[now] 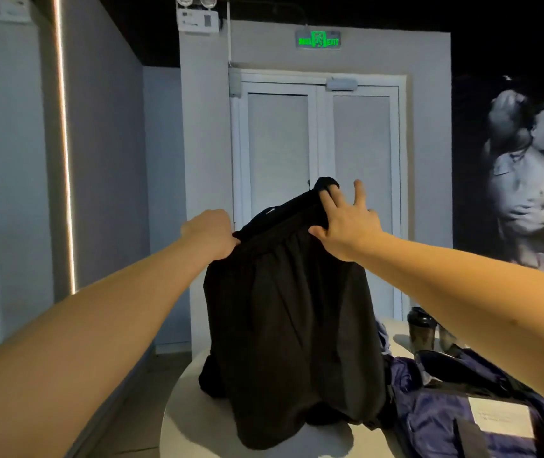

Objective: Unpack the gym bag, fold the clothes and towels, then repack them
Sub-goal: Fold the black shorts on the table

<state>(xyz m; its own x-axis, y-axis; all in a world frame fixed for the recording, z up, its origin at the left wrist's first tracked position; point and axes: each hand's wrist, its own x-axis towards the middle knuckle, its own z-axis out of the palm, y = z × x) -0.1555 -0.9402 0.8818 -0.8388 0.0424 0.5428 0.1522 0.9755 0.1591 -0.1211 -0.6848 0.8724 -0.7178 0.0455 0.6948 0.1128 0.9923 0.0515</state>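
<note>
Only the person's two arms are in view. The left forearm [82, 325] enters from about 8 o'clock and the right forearm [462, 282] from about 4 o'clock. Both are bare along their whole visible length, wrists included, and smooth in outline. The left hand [209, 231], at 9 o'clock from the picture's middle, shows only its rounded back and knuckles; its fingers are hidden. The right hand [346, 223], at 3 o'clock from the middle, shows its bare back, a thumb [318, 233] and slim fingers [360, 191]. Dim light blurs the nails and finer skin detail.
</note>
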